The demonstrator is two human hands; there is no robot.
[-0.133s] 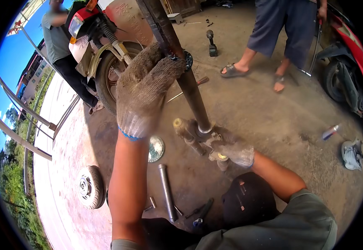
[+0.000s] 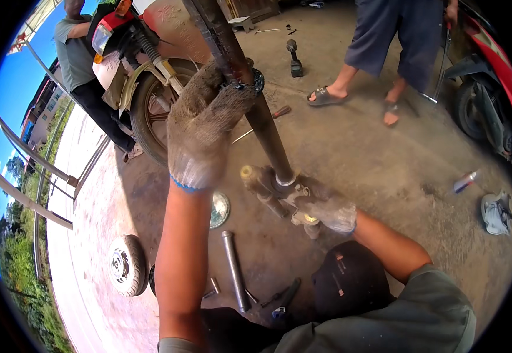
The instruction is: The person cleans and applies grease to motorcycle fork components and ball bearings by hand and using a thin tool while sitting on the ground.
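Note:
My left hand (image 2: 200, 126), in a dirty knitted glove, is closed round a long dark steel tube (image 2: 271, 132) near a blackened ring on it. The tube slants from the top middle down to a pale collar at a metal fork-clamp assembly (image 2: 271, 197). My right hand (image 2: 326, 212), also gloved, grips this assembly at the tube's lower end; some of its fingers are hidden. A loose grey metal tube (image 2: 234, 270) lies on the floor below my left hand, near a short T-shaped tool (image 2: 212, 288).
A red motorcycle (image 2: 156, 65) stands at upper left, a person (image 2: 85, 76) beside it. Another person's legs (image 2: 373, 53) and red scooter (image 2: 485, 100) are right. Around lie a drill (image 2: 294, 59), screwdriver (image 2: 279, 112), wheel (image 2: 126, 265), round lid (image 2: 220, 209), spray can (image 2: 466, 181) and crumpled bag (image 2: 496, 213).
The view has shifted slightly, so the tube and both hands appear a little up and to the left. Both hands keep their hold.

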